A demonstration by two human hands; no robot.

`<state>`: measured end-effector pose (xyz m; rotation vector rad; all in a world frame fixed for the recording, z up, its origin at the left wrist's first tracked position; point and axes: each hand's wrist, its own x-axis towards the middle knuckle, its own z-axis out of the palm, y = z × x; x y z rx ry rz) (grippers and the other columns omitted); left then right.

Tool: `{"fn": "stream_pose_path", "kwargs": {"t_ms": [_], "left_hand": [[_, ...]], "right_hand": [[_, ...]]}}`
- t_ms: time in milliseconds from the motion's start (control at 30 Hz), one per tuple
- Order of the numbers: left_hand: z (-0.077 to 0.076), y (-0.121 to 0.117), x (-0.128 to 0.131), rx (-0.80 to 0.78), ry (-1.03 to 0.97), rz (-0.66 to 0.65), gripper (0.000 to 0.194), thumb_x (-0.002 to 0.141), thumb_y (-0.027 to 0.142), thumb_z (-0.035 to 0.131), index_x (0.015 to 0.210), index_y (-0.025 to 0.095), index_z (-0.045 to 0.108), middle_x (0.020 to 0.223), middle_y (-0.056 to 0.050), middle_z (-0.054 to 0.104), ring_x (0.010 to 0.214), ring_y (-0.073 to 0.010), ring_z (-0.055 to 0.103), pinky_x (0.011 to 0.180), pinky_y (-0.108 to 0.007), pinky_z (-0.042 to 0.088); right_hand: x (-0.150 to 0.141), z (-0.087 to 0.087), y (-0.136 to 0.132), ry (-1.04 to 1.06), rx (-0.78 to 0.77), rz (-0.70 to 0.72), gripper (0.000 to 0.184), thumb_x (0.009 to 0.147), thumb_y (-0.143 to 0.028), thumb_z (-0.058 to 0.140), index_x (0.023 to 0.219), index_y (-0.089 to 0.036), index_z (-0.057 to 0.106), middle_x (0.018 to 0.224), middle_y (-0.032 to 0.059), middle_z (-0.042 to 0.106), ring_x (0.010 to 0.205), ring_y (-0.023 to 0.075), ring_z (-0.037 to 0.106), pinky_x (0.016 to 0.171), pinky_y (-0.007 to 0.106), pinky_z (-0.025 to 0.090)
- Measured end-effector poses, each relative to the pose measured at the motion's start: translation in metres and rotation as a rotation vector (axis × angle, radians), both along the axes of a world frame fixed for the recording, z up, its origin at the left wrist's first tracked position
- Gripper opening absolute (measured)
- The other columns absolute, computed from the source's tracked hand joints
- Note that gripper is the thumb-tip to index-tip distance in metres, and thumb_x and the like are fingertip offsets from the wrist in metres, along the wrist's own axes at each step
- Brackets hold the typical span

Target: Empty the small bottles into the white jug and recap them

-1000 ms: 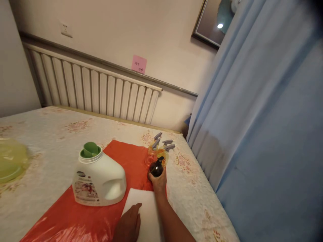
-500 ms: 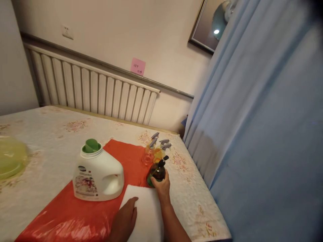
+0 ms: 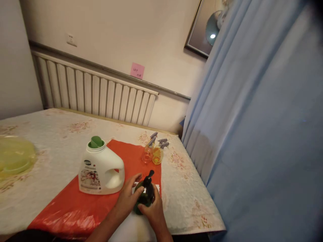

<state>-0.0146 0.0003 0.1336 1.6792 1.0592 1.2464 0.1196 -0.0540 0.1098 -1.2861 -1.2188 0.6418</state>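
1. While two bare hands surround it, a rounded pump bottle (image 3: 143,197) sits low in the view, just right of centre, over a white pad (image 3: 135,229); whether it rests on the pad or is raised, I cannot tell.
2. The bottle is dark and glossy, nearly black on its right side and deep green toward the base, with a small bright patch on its front.
3. Its black pump head (image 3: 148,178) tips toward the upper right, ending in a short, rounded nozzle.
4. The right hand (image 3: 154,209) has its grip closed on the bottle's right side, thumb across the lower front.
5. The left hand (image 3: 129,195) has its grip closed loosely around the upper left side, thumb on the front; its fingertips are partly hidden.
6. Left of the hands, a large white jug (image 3: 101,173) stands upright, with a green cup (image 3: 96,142) in its mouth, a moulded handle and a floral label.
7. Beyond the bottle, clear pink and yellow-orange spray bottles (image 3: 156,156) with grey triggers cluster near the far right of a shiny red sheet (image 3: 67,211).
8. A flower-patterned cover (image 3: 186,201) lies beneath the red sheet.
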Motion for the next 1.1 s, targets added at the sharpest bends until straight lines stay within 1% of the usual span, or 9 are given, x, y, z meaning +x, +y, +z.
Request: {"fn": "stream_pose_path", "kwargs": {"t_ms": [100,200,267,400,500,700,833,967,1100], "left_hand": [[0.01,-0.007,-0.001,0.022,0.035,-0.085,0.049,0.078,0.035,0.055,0.125,0.018,0.057,0.129,-0.011,0.063,0.122,-0.0268,0.055,0.106,-0.045,0.041],[0.015,-0.012,-0.005,-0.008,0.059,-0.177,0.045,0.079,0.034,0.051,0.12,0.017,0.061,0.119,-0.01,0.068,0.112,-0.0261,0.06,0.101,-0.041,0.045],[0.016,-0.014,-0.006,-0.041,0.061,-0.198,0.042,0.078,0.034,0.051,0.113,0.016,0.064,0.108,-0.009,0.071,0.104,-0.0263,0.064,0.095,-0.04,0.048],[0.018,-0.017,-0.006,-0.102,0.036,-0.177,0.034,0.071,0.026,0.053,0.102,0.018,0.065,0.099,-0.006,0.073,0.097,-0.0247,0.065,0.09,-0.037,0.051],[0.02,-0.019,-0.003,-0.12,0.009,-0.125,0.036,0.064,0.02,0.055,0.098,0.017,0.064,0.099,-0.006,0.071,0.097,-0.0235,0.065,0.09,-0.035,0.05],[0.026,-0.023,-0.001,-0.092,0.015,-0.082,0.038,0.057,0.017,0.059,0.095,0.018,0.065,0.092,-0.004,0.067,0.092,-0.0248,0.062,0.089,-0.039,0.048],[0.024,-0.024,-0.005,-0.122,-0.005,-0.144,0.042,0.056,0.018,0.06,0.098,0.019,0.065,0.098,-0.005,0.068,0.098,-0.0272,0.061,0.092,-0.04,0.046],[0.016,-0.023,-0.013,-0.17,-0.016,-0.231,0.05,0.06,0.019,0.06,0.11,0.017,0.063,0.109,-0.008,0.069,0.106,-0.0296,0.059,0.097,-0.04,0.043],[0.015,-0.024,-0.018,-0.174,-0.016,-0.301,0.042,0.065,0.02,0.059,0.107,0.016,0.064,0.107,-0.009,0.069,0.104,-0.0286,0.061,0.096,-0.038,0.044]], "right_hand": [[-0.008,0.0,-0.01,-0.003,0.0,0.077,0.074,0.049,-0.003,0.065,0.121,-0.02,0.056,0.117,0.0085,0.068,0.108,0.0282,0.065,0.093,0.037,0.053],[-0.011,0.0,-0.017,-0.032,-0.02,0.096,0.074,0.049,-0.002,0.065,0.121,-0.02,0.056,0.118,0.0072,0.067,0.11,0.0273,0.064,0.095,0.036,0.051],[-0.012,0.0,-0.021,-0.039,-0.042,0.098,0.073,0.049,-0.001,0.066,0.119,-0.02,0.057,0.116,0.0066,0.067,0.109,0.0275,0.063,0.095,0.036,0.052],[-0.014,0.0,-0.027,-0.008,-0.052,0.137,0.073,0.049,0.0,0.064,0.118,-0.021,0.057,0.115,0.0055,0.068,0.11,0.0274,0.063,0.095,0.036,0.052],[-0.016,-0.002,-0.028,0.005,-0.034,0.157,0.075,0.049,0.0,0.063,0.12,-0.021,0.056,0.119,0.0058,0.067,0.112,0.0272,0.062,0.097,0.036,0.05],[-0.015,-0.006,-0.03,-0.055,-0.057,0.139,0.079,0.046,0.0,0.065,0.123,-0.019,0.054,0.124,0.0086,0.064,0.117,0.0297,0.059,0.101,0.038,0.047],[-0.015,-0.003,-0.032,-0.05,-0.061,0.157,0.085,0.044,0.002,0.064,0.125,-0.018,0.051,0.124,0.0074,0.064,0.117,0.0286,0.059,0.101,0.036,0.046],[-0.015,-0.004,-0.034,-0.061,-0.052,0.163,0.081,0.046,0.001,0.063,0.123,-0.02,0.053,0.121,0.0054,0.065,0.115,0.0277,0.06,0.1,0.035,0.047],[-0.014,-0.013,-0.034,-0.083,-0.093,0.106,0.085,0.045,-0.002,0.066,0.127,-0.017,0.051,0.125,0.0091,0.063,0.119,0.0307,0.058,0.104,0.04,0.045]]}}
